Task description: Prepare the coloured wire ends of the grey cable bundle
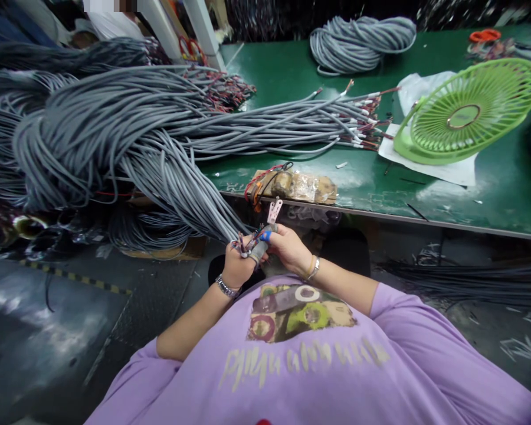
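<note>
My left hand point(236, 262) is closed around the ends of a bundle of grey cables point(181, 189) that hangs down from a large heap at the left. Thin red and coloured wire ends stick out between my fingers. My right hand point(287, 245) is closed too, its taped fingertips pinching the wire ends, and a small pale tool point(274, 211) sticks up above it. Both hands meet just below the front edge of the green table point(292, 77).
A second grey cable bundle with stripped red ends point(301, 121) lies across the table. A coiled grey cable point(363, 41) sits at the back, a green fan grille point(469, 112) on white paper at right. A taped wooden block point(298, 186) rests at the table edge. Another person point(110, 18) is at upper left.
</note>
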### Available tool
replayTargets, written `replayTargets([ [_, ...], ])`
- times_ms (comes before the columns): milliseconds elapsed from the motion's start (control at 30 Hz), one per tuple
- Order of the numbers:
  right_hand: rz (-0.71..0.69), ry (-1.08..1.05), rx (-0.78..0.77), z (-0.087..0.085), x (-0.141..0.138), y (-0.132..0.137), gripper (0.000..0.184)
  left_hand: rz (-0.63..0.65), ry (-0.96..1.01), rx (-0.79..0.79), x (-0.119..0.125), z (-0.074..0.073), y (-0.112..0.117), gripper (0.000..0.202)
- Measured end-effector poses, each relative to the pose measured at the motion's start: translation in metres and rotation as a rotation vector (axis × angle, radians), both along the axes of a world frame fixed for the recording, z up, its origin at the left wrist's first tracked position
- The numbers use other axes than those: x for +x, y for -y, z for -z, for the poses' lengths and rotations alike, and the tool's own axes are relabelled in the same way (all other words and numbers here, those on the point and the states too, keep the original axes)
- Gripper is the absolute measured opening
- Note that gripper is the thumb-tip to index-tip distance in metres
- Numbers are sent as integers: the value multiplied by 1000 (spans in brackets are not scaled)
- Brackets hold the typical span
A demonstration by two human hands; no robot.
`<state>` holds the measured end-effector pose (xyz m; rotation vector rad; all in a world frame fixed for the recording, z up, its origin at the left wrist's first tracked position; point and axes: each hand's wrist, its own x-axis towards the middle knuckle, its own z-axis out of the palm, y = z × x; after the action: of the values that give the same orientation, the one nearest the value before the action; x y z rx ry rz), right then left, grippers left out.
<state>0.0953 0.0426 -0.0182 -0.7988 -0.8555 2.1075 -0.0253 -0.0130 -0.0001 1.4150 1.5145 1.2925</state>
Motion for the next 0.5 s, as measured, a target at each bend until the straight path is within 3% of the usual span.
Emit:
replayTargets([
  [100,42,23,-16,3,2,-1,35,-63,97,-17,-2,10,1,22],
  [267,-16,-98,-128,13,16,-10,35,-179,313,-27,-6,24,2,25],
  [367,-36,-82,-199,13,24,-20,41,-170,371,-32,-4,17,-1,25],
  [500,-41,-49,-164,5,23,-38,53,-102,415,-75,1,4,-7,25],
])
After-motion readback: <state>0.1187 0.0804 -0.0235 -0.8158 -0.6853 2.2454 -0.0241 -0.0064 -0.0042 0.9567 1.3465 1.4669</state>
